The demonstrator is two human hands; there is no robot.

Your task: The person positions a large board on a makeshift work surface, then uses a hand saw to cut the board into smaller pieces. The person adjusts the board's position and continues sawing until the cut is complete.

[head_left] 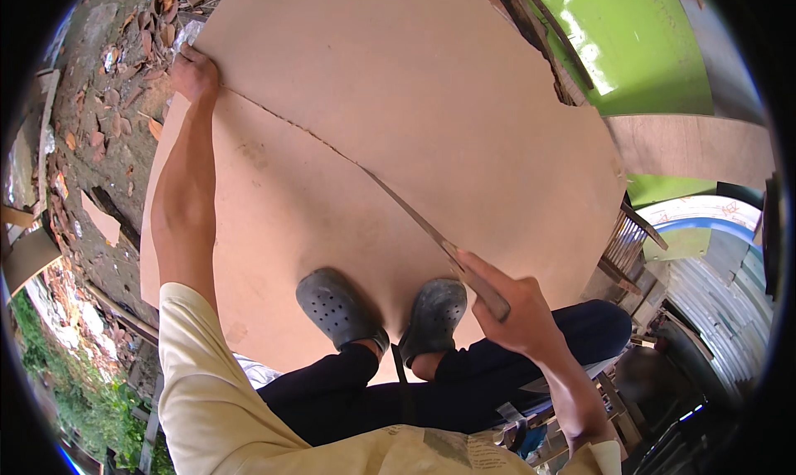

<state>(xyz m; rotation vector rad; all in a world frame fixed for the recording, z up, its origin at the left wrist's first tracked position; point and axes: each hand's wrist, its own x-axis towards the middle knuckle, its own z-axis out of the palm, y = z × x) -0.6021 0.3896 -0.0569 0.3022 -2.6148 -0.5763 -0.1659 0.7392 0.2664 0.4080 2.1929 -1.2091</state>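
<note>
A large tan sheet of board lies below me, and a rough-edged cut runs across it from the left edge toward the middle. My right hand is closed around the wooden handle of a handsaw. The saw's narrow blade slants up and left, and its far end meets the inner end of the cut. At the board's upper left edge, by the start of the cut, my left hand is closed on the board; its fingertips are partly hidden. My feet, in dark grey clogs, rest on the board.
Dry leaves and rubble cover the ground at the left. Bright green panels and a strip of plywood lie at the right. Corrugated metal sheeting is beyond my right knee. Broken wood pieces border the board's upper right.
</note>
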